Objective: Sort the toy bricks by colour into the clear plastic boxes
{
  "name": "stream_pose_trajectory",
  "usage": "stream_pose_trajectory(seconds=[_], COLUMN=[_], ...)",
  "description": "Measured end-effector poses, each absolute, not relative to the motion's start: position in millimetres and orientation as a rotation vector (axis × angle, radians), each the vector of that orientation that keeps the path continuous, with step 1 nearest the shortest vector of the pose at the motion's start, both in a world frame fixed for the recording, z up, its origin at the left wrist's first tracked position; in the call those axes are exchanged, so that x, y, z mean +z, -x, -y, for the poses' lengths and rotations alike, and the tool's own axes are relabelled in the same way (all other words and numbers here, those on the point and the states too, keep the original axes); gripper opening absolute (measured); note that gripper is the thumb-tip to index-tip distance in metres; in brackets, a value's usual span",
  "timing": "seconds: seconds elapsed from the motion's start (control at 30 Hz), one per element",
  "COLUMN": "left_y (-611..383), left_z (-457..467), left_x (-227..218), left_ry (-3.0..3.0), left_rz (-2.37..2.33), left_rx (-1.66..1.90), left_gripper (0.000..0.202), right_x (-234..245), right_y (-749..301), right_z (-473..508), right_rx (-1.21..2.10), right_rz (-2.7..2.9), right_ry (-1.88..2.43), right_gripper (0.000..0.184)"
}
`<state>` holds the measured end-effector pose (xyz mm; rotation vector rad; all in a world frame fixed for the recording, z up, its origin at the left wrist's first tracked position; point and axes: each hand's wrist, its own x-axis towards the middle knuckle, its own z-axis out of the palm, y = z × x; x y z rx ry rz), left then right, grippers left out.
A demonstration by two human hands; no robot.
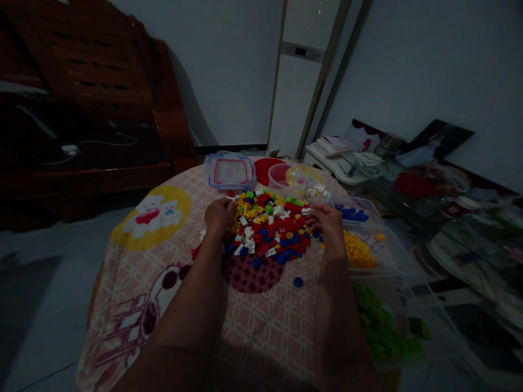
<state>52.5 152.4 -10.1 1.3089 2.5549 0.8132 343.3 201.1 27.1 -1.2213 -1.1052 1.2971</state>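
A mixed pile of toy building bricks (261,226) in red, yellow, white, blue and green lies on the table. At its left edge is my left hand (220,215), fingers curled together; whatever they hold is hidden. My right hand (327,222) is at the pile's right side, thumb and fingers closed around a small white brick (305,211). Close to that hand stand clear boxes with sorted bricks: blue bricks (352,213), yellow bricks (359,250) and green bricks (382,321). White bricks (317,190) sit in a clear round-edged container (280,173) behind the pile.
A patterned cloth (261,326) covers the round table. One round blue piece (298,282) lies apart near the front. Clear lids with blue and red rims (231,171) are stacked at the back. A cluttered glass table (425,201) stands right, a wooden bench (93,92) left.
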Motion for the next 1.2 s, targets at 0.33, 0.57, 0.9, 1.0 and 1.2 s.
stream_pose_trajectory(seconds=[0.33,0.57,0.9,1.0,1.2], left_y=[-52.0,-52.4,-53.1,-53.5,-53.7], left_z=[-153.0,-152.6,-151.5,-150.8,-150.6], left_x=[-9.9,-8.8,-5.1,-4.5,-5.6], left_ry=[-1.289,-1.292,-1.335,-1.335,-1.320], left_rz=[-2.539,-2.545,-2.563,-2.546,-2.551], left_rx=[0.824,0.825,0.752,0.766,0.766], left_gripper=[0.041,0.041,0.043,0.043,0.044], right_x=[15.1,19.7,38.5,37.4,37.1], right_y=[-333.1,-333.3,-319.8,-310.7,-288.0], right_z=[-221.1,-214.3,-183.8,-177.3,-171.3], right_rx=[1.006,1.047,1.332,1.298,0.821], right_rz=[0.809,0.932,1.887,2.156,2.607], right_ry=[1.053,1.191,1.343,1.410,1.507], right_gripper=[0.039,0.029,0.009,0.014,0.018])
